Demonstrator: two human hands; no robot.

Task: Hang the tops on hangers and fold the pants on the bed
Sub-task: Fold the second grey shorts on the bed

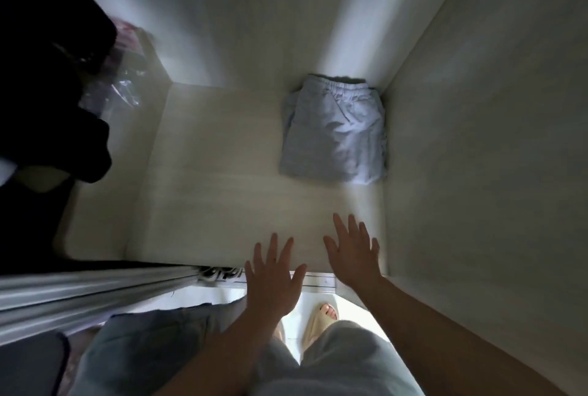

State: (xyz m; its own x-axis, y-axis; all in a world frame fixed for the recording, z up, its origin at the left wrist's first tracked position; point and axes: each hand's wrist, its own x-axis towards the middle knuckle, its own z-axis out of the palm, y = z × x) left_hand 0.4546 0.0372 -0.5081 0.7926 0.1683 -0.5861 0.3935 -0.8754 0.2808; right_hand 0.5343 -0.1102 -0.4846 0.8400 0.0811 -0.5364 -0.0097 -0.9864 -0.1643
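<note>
A pair of light grey pants (pixel 332 130), folded with the elastic waistband at the far end, lies on the pale wardrobe shelf (pixel 206 198) in its far right corner. My left hand (pixel 273 281) hovers over the shelf's front edge with fingers spread and holds nothing. My right hand (pixel 353 251) is a little farther in, flat and spread over the shelf, well short of the pants and also empty.
Dark clothes (pixel 54 87) hang at the left, with crinkled clear plastic (pixel 121 90) behind them. The wardrobe's right wall (pixel 477 157) runs close beside the pants. A sliding-door track (pixel 318 281) and grey door edges (pixel 79 294) lie along the front. My legs and slippered foot (pixel 321 319) show below.
</note>
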